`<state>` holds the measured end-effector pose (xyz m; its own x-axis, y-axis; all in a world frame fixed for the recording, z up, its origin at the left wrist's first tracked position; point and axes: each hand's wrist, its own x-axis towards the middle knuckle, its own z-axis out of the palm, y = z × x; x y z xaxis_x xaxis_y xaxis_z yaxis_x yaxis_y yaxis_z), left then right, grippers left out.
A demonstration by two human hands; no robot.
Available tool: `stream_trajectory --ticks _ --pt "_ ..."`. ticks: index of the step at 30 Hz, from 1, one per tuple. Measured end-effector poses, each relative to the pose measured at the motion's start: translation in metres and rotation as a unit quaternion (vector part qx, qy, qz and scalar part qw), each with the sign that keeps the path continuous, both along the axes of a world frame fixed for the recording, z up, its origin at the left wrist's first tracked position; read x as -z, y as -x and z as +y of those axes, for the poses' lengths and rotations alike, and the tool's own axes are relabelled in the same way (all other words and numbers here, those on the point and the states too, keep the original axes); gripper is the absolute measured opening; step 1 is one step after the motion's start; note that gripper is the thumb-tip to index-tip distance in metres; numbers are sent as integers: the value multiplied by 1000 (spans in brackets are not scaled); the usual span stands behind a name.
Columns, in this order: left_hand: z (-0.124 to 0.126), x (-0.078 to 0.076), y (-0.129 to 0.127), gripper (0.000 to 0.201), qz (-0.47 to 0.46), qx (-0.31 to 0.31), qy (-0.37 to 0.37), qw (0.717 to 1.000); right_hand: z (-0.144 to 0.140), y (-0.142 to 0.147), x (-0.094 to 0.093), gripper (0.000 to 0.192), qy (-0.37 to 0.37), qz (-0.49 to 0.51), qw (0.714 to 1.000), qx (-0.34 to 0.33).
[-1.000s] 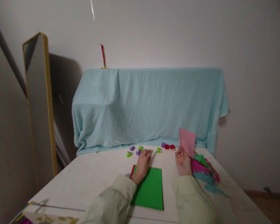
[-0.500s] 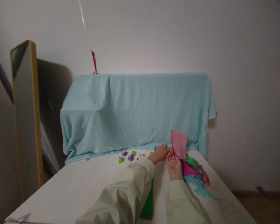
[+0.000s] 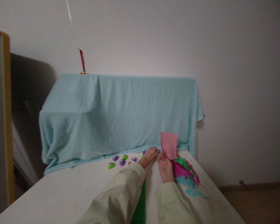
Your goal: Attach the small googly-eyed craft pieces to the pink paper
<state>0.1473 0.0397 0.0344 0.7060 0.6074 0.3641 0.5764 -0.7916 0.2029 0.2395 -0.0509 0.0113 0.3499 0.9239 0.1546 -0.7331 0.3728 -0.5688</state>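
My right hand [image 3: 165,169] is turned palm up near the back of the white table. It holds a pink sheet [image 3: 170,146] with a zigzag left edge upright between thumb and fingers. To its left is my left hand [image 3: 149,156], back upward, its fingers bent together over the tabletop. Whatever those fingers may hold is hidden. Small purple and green pieces with eyes, such as a green one [image 3: 111,165] and a purple one [image 3: 122,162], lie left of that hand. Beside my right wrist rests a pile of magenta perforated strips [image 3: 178,168] with green and blue ones.
A light blue cloth [image 3: 140,112] drapes over a bulky form behind the table [image 3: 60,193]. A green strip [image 3: 140,207] lies partly under my left sleeve. Blue scraps [image 3: 196,193] are on the right. A yellow-framed mirror [image 3: 7,124] stands at the left.
The view has turned a little to the right. My left hand has drawn slightly away from the right hand. The pink sheet stays in my right hand.
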Motion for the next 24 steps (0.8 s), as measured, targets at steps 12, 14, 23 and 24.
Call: stream_trajectory --ticks 12,14,23,24 --pt "-63 19 111 43 -495 4 419 761 -12 34 -11 40 27 -188 980 55" --pt "-73 21 127 46 -558 2 435 707 -11 37 -7 41 30 -228 972 47" --pt "-82 30 133 54 -604 24 464 648 -4 42 8 38 52 -299 952 33" --pt "-82 31 133 52 -599 25 463 653 -5 43 8 38 47 -291 955 20"
